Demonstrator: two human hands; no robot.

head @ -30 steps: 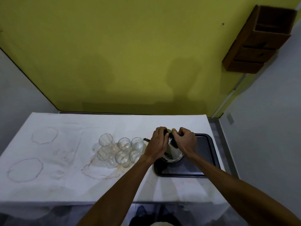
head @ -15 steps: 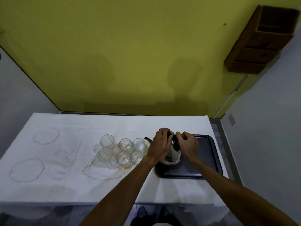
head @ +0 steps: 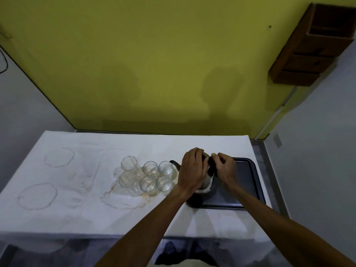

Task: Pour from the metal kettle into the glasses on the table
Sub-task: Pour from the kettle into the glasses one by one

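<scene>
The metal kettle [head: 207, 183] stands on the left end of a dark tray [head: 244, 182], its thin spout pointing left toward the glasses. My left hand [head: 192, 170] lies over the kettle's top and left side, fingers curled around it. My right hand [head: 225, 168] grips the kettle's dark handle from the right. Most of the kettle is hidden under both hands. Several clear glasses [head: 150, 176] stand upright in two rows just left of the spout, on a stained patch of the white tablecloth [head: 81, 199].
The table's far edge meets a yellow wall. A wooden box shelf [head: 316, 47] hangs high on the right. Brown ring stains [head: 36, 196] mark the cloth at the left. The table's right edge lies just beyond the tray.
My right hand has shifted slightly right along the handle and its fingers have regripped. The kettle stays on the tray and the glasses have not moved.
</scene>
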